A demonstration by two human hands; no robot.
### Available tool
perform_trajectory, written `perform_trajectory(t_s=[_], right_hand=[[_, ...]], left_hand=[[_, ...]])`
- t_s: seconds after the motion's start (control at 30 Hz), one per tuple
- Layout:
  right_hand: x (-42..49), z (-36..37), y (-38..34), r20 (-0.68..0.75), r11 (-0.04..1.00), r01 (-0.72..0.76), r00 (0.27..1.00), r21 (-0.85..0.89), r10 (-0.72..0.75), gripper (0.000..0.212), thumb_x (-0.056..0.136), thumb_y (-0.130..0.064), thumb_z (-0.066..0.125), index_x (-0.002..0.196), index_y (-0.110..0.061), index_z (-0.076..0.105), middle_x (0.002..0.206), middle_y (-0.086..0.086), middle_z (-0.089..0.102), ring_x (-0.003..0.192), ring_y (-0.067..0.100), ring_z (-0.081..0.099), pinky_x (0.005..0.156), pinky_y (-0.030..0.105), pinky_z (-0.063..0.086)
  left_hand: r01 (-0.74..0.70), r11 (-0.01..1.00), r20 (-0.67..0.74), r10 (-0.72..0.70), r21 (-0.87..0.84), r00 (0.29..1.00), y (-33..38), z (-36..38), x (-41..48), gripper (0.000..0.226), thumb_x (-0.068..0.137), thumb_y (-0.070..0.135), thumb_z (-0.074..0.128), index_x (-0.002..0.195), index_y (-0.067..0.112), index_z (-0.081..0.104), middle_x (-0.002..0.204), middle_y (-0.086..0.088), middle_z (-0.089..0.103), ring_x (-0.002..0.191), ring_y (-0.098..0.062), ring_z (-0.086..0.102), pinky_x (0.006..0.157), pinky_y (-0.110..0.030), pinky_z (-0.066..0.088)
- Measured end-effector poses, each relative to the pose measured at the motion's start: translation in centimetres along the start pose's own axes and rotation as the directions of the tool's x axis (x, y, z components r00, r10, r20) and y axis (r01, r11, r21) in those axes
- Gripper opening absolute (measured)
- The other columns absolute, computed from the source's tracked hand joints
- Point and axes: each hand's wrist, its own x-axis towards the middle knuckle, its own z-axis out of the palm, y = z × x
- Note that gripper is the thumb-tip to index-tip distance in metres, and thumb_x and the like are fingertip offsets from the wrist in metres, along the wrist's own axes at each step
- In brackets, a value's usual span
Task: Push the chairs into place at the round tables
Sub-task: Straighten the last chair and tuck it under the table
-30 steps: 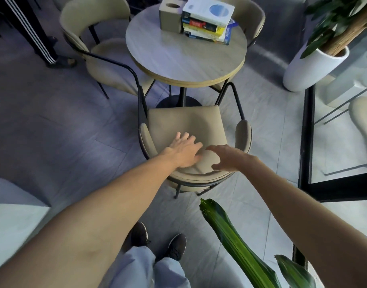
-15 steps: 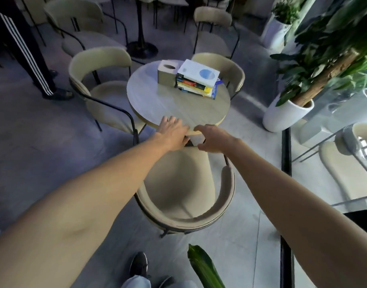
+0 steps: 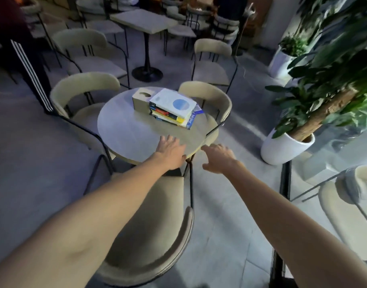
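Note:
A beige padded chair (image 3: 155,221) with a black metal frame stands right below me, its seat front tucked under the near edge of the round table (image 3: 126,132). My left hand (image 3: 170,151) lies flat, fingers spread, on the table's near rim. My right hand (image 3: 219,157) hovers open just off the rim to the right, holding nothing. Two more beige chairs sit at the table, one on the left (image 3: 82,98) and one at the far right (image 3: 209,96).
A stack of books (image 3: 174,110) and a tissue box (image 3: 142,98) rest on the table. A potted plant in a white pot (image 3: 286,148) stands to the right beside a glass wall. More tables and chairs fill the back; a person's striped trouser leg (image 3: 30,69) is at left.
Both hands have left the chair's backrest and moved forward to the table's edge. My view has lifted from the chair seat towards the room.

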Motion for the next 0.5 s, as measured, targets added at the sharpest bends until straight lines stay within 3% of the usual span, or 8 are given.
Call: perform_trajectory(t_s=[0.27,0.5], right_hand=[[1.2,1.4,17.0,0.049,0.998,0.035,0.998,-0.047,-0.033,0.066,0.086,-0.042,0.066,0.145,-0.024,0.042,0.134,0.007,0.054,0.123,0.03,0.051,0.098,0.042,0.045],[7.2,0.9,27.9,0.045,0.998,0.024,0.999,-0.064,-0.021,0.06,0.088,-0.04,0.065,0.142,-0.023,0.045,0.134,0.007,0.055,0.123,0.03,0.051,0.099,0.042,0.044]], left_hand=[[0.084,0.996,0.024,-0.083,-0.022,0.996,12.3,-2.4,9.3,0.038,0.094,0.045,0.043,0.124,0.024,0.056,0.127,-0.01,0.055,0.119,-0.031,0.045,0.095,-0.044,0.032],[0.109,0.994,0.011,-0.109,-0.008,0.994,16.8,-4.0,19.7,0.039,0.095,0.046,0.042,0.124,0.024,0.056,0.126,-0.01,0.055,0.119,-0.03,0.046,0.097,-0.045,0.032]])
